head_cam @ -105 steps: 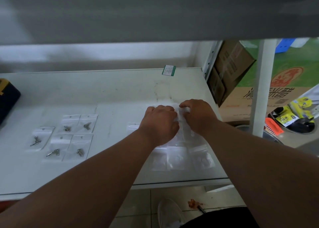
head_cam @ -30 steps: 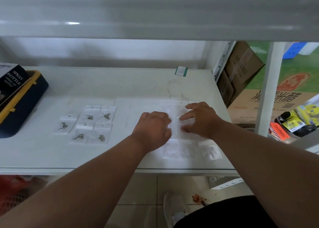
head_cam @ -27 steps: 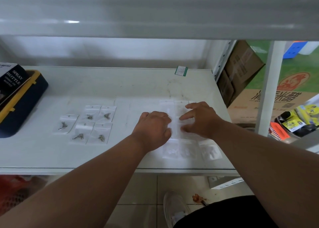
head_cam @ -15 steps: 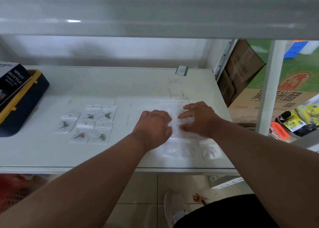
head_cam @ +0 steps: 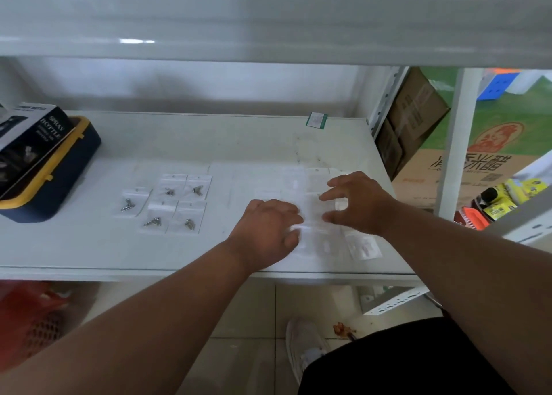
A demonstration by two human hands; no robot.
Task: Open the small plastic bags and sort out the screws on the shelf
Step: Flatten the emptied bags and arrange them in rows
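Several small clear plastic bags (head_cam: 314, 182) lie in rows on the right part of the white shelf (head_cam: 239, 143). My left hand (head_cam: 264, 230) rests knuckles up on them, its fingers and thumb curled round the edge of one bag (head_cam: 312, 215). Just to the right, my right hand (head_cam: 360, 203) has its fingers spread, with the fingertips pressing on the same patch of bags. Another bag (head_cam: 363, 246) lies near the shelf's front edge. Further left lies a separate group of bags with metal screws (head_cam: 186, 223) inside them.
A dark blue case with a yellow rim (head_cam: 59, 173) sits at the shelf's left end, with a spray bottle box (head_cam: 27, 137) on it. A green-edged label (head_cam: 316, 120) lies at the back. A white upright post (head_cam: 460, 143) and cardboard boxes (head_cam: 418, 111) stand to the right.
Both hands have come from the back row of bags to a nearer row. In the last second they have barely moved. The view now takes in the blue case.
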